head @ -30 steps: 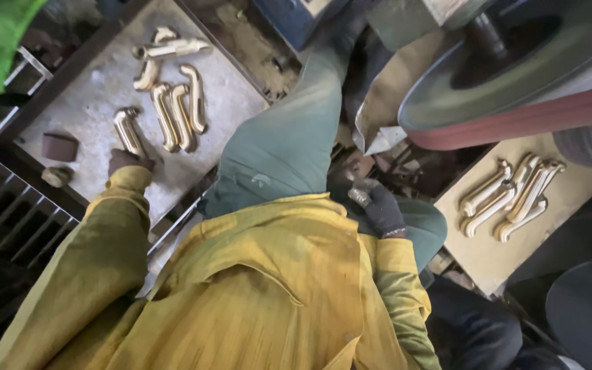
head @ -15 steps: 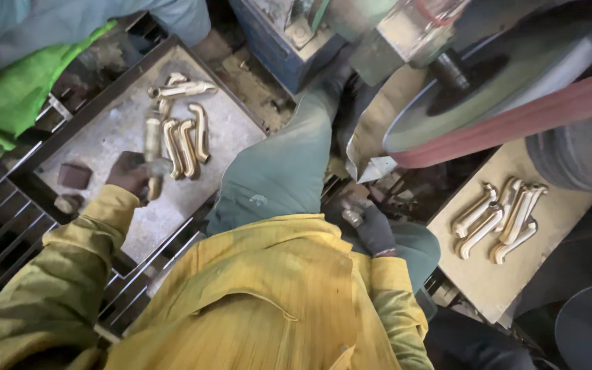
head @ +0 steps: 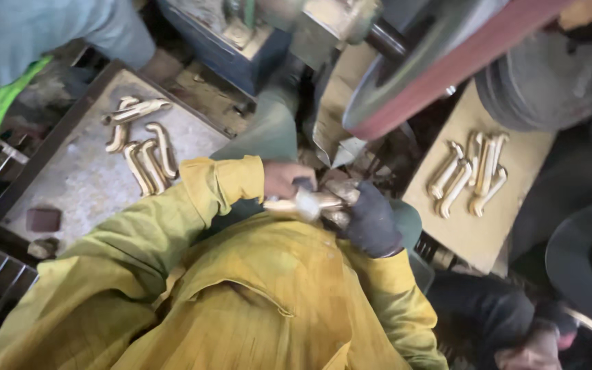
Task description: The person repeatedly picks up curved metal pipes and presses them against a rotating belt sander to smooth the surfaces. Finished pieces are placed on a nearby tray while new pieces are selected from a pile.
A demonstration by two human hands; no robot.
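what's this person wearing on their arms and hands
Both arms are in loose mustard-yellow sleeves of a work jacket, creased and smudged with grime, with turned cuffs at the wrists. The right hand wears a dark knitted glove. The left hand appears bare, apart from something dark at the fingers.

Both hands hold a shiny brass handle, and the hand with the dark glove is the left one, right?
Not quite. The head view shows both hands on the brass handle, but the dark glove is on the right hand. The left hand looks bare, coming out of the yellow sleeve.
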